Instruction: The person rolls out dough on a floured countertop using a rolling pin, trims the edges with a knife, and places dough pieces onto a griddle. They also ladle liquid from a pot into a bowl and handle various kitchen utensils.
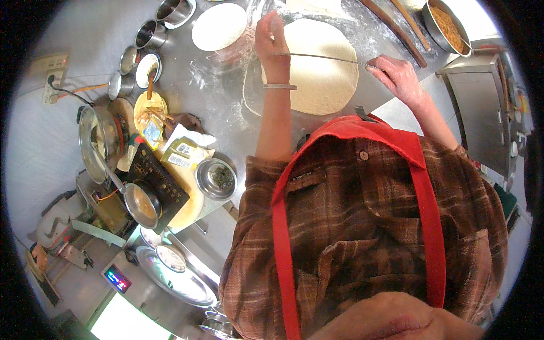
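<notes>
A large round sheet of dough (327,85) lies on the floured metal table in front of me. My right hand (393,76), dusted with flour, is closed around one end of a long thin tool (325,57), perhaps a blade seen edge-on. This tool spans above the dough, and its other end reaches my left hand (272,40). The left fingers are bent near the dough's left edge; whether they grip anything is unclear. A second round dough sheet (219,26) lies beyond, to the left, and part of another pale sheet (314,6) shows at the top.
Two wooden rods (395,29) (412,25) and a metal bowl of orange-brown filling (448,27) are at the upper right. Metal pots (151,34), a yellow plate (146,100), a bowl with dark green bits (216,178), a black induction cooker (157,178) and a ladle (142,206) stand left.
</notes>
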The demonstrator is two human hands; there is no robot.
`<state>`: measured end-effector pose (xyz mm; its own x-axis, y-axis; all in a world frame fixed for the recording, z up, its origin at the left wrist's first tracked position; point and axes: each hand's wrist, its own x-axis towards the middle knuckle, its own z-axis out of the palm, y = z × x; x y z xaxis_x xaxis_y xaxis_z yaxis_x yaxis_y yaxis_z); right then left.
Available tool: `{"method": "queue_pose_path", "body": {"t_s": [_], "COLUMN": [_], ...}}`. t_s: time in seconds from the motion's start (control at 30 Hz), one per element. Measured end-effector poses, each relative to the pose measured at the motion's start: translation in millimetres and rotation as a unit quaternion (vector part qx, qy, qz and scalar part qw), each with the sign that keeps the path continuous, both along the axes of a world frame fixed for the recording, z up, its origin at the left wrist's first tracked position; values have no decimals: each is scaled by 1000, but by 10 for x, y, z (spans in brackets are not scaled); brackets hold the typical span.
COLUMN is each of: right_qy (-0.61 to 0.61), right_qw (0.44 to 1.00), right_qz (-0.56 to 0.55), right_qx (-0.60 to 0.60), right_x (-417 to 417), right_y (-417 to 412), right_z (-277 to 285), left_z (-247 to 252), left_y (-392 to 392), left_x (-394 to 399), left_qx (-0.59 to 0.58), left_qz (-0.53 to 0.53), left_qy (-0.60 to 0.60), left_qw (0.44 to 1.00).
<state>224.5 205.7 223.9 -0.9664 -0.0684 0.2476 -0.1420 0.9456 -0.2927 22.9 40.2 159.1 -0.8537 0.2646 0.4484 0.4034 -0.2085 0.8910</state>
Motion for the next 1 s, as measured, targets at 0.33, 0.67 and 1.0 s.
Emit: {"method": "queue_pose_path", "body": {"t_s": [0.33, 0.67, 1.0], "right_qy": [-21, -28, -57], "right_qw": [997, 997, 995], "right_qz": [-30, 5, 3], "right_qx": [-61, -66, -78], "right_x": [23, 33, 46], "right_y": [-26, -125, -152], "right_z": [-6, -45, -74], "left_z": [101, -3, 98], "left_y": [-68, -158, -138], "left_x": [-44, -150, -88], "left_qx": [203, 434, 395], "left_qz": [-148, -242, -138], "left_qy": [-321, -487, -493], "left_qw": [913, 718, 763]}}
